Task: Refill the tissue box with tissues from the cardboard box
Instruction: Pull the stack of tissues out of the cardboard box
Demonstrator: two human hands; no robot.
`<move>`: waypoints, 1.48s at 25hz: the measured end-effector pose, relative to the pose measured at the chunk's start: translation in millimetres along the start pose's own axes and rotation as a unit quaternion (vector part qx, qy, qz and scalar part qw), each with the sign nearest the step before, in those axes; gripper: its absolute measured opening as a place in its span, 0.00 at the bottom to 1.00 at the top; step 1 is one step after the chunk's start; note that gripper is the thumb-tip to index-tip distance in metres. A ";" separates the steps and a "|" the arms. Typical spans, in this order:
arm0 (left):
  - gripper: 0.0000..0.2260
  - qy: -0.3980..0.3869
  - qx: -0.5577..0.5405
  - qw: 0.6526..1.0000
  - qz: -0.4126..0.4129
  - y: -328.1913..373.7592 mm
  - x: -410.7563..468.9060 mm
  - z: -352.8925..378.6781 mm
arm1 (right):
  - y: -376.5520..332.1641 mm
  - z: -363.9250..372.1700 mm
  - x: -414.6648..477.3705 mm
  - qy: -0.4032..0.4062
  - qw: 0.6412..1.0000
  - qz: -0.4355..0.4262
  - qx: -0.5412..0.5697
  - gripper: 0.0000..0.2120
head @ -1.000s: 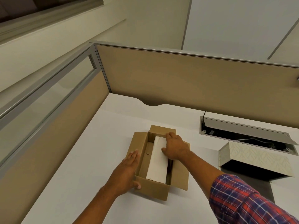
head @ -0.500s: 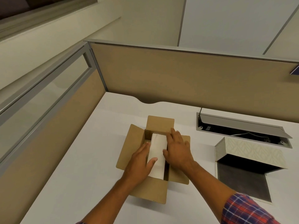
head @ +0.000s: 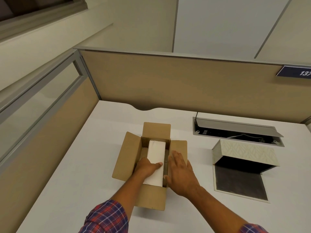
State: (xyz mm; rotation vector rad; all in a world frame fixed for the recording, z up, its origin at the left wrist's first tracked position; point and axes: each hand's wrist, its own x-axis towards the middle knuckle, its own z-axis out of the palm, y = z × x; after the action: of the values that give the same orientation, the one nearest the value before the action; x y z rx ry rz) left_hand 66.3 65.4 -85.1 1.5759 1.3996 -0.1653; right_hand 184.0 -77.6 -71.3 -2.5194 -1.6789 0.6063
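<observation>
An open brown cardboard box (head: 129, 155) stands on the white desk with its flaps spread. Inside it lies a white stack of tissues (head: 156, 153). My left hand (head: 147, 167) reaches into the box and grips the near left end of the stack, thumb on top. My right hand (head: 180, 172) lies flat with fingers spread on the right flap and box edge, thumb near the stack's right side. The tissue box (head: 249, 153), cream with a leaf pattern, stands open to the right, its lid raised over a dark base (head: 239, 182).
A cable hatch (head: 235, 130) with its grey lid raised sits in the desk behind the tissue box. Tan partition panels (head: 176, 81) close off the back and left of the white desk (head: 80, 165). A blue number sign (head: 296, 73) hangs on the back panel.
My left hand slid from the box's outer left side onto the tissue stack and took hold of its near end. My right hand drew back from the stack's far end to the right flap.
</observation>
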 end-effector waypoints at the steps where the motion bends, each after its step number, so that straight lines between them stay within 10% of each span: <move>1: 0.37 -0.002 -0.012 1.000 -0.005 0.3 0.9 0.0 | 2.6 0.4 -0.5 0.005 1.000 -0.003 0.000 0.41; 37: 0.32 -0.189 -0.344 0.920 0.006 -4.5 -23.6 -50.2 | -4.8 -20.3 -14.7 0.034 0.999 0.016 0.016 0.33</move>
State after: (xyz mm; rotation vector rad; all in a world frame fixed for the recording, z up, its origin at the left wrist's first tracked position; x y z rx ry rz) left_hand 30.8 84.6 -46.6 0.9026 0.9850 0.0353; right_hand 182.1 -85.5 -47.1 -2.5188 -1.5957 0.5381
